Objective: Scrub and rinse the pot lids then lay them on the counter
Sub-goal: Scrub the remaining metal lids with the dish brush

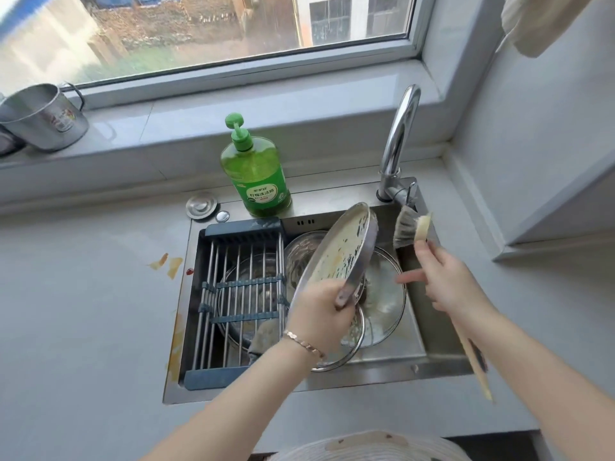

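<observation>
Here, a soiled metal pot lid is held tilted above the sink, gripped at its lower rim by the closed left hand. A long-handled scrubbing brush is clasped in the right hand, one finger extended, bristles just beside the lid's upper edge. More lids are piled below in the basin. A drying rack is set across the sink's left half. A green soap bottle and a tap are placed behind, on the counter.
</observation>
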